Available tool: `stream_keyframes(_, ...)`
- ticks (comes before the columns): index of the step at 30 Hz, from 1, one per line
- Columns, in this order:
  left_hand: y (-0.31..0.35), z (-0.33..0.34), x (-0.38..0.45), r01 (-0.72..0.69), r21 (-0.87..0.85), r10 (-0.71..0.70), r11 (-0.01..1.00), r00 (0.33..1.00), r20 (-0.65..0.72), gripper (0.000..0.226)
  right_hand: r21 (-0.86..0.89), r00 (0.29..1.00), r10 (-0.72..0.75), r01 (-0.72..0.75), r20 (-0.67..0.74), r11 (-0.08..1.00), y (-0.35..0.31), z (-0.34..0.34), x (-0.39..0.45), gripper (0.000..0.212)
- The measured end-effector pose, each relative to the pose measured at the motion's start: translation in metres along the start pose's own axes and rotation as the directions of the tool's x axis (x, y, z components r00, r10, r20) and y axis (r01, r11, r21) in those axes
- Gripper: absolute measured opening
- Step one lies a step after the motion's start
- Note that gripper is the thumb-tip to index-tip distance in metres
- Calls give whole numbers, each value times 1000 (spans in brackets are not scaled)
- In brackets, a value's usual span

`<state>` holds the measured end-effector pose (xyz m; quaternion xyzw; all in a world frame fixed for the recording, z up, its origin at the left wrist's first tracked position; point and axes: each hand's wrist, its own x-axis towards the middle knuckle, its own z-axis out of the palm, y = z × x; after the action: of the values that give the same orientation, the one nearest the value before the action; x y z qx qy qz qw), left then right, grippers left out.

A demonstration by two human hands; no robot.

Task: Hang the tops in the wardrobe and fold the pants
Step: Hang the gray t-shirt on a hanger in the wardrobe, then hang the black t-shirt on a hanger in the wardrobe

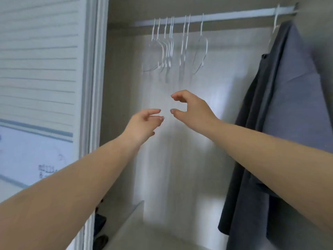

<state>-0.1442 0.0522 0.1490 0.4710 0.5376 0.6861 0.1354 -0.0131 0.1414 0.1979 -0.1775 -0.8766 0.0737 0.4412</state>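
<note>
Both my arms reach into the open wardrobe. My left hand (144, 123) and my right hand (191, 107) hover side by side below the rail (225, 16), fingers apart, holding nothing. Several empty white wire hangers (171, 46) hang on the rail above the hands, well out of touch. A dark grey top (281, 114) hangs on a white hanger at the rail's far right end, to the right of my right forearm. No pants are in view.
A white slatted sliding door (39, 69) stands to the left with its frame (93, 87) next to my left arm. A pale shelf edge (133, 212) juts out low in the wardrobe. Dark items (100, 230) lie low at the left.
</note>
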Motion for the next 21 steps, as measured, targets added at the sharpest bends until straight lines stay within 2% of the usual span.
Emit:
stream_keyframes(7, 17, -93, -140, 84, 178, -40, 980, 970, -241, 28, 301, 966, -202, 147, 162, 942, -78, 49, -79, 43)
stream_keyframes(11, 35, -119, -243, 186, 203, -86, 961, 903, -420, 29, 465, 913, -331, 192, 238, 864, -131, 61, -136, 45)
stream_keyframes(15, 52, -134, -356, 313, 234, -117, 921, 792, -600, 26, 624, 828, -450, 164, 333, 764, -185, 71, -206, 45)
stream_keyframes(21, 97, -149, -549, 497, 197, -121, 845, 537, -835, 29, 779, 636, -664, 154, 392, 608, -304, 67, -319, 46)
